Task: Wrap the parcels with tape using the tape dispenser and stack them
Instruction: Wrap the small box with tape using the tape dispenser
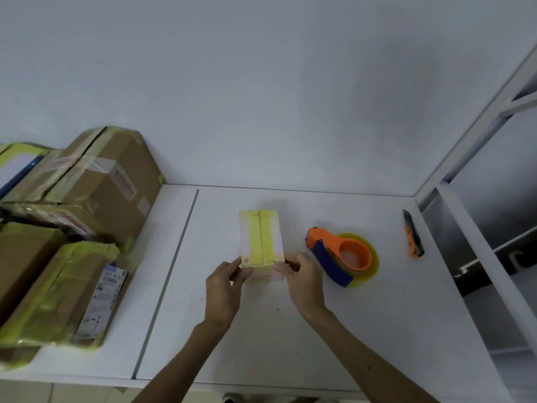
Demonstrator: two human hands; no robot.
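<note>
At the near end of the small parcel (261, 237): fingers (236, 270) come in from both sides and close on the two near corners, clamped on the cardboard rather than lying flat.
Left hand (222, 289): pinches the near-left corner, probably to brace the box against the other hand.
Right hand (302, 282): pinches the near-right corner, thumb on top and fingers curled over the end face. My guess is that it is smoothing the tape end or readying a turn.
Small parcel: lies on the table (290, 344) in the middle of the work area, its long side running away from the person. A yellow tape band runs along its top seam and over the near end.
Tape dispenser (340, 255): orange and blue with a yellow roll, lying flat just right of the parcel. Nobody is touching it, and it sits where the right hand could easily reach it.
Utility knife (412, 237): orange, farther right near the table's edge, well apart from the work.
Taped parcels (87, 184): piled at the left end against the wall, several bound in the same yellow tape. This looks like the stack the small one will join.
Step in hand: a two-corner hold suits either turning the box for another band or lifting it, and I cannot tell which.
</note>
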